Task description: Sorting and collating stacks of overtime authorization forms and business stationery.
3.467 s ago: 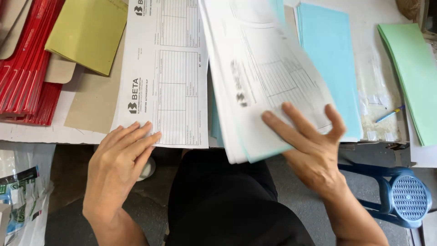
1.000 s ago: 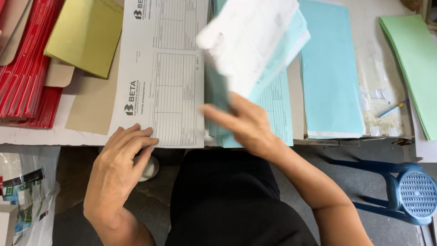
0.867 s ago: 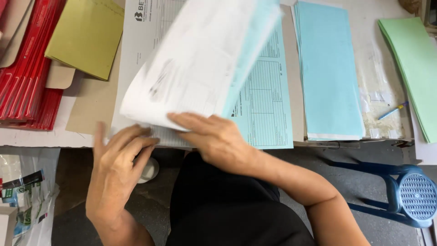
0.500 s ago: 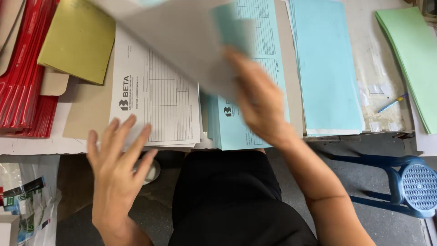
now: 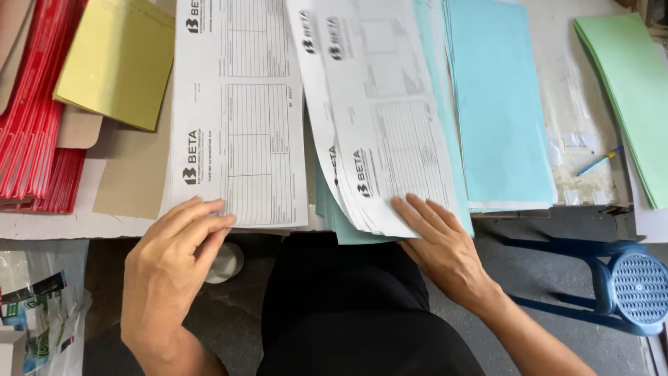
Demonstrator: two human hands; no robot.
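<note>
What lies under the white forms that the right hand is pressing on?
Light blue sheets stick out beneath the white forms by the right hand. How many sheets, and any print on them, is covered.

The person wears black clothing over the lap, with both forearms bare, no sleeves or jewellery showing.

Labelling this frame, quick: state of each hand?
Left hand: open, fingertips resting on the white form stack, gripping nothing.
Right hand: open, fingers flat on the fanned forms, pinning them, not gripping.
</note>
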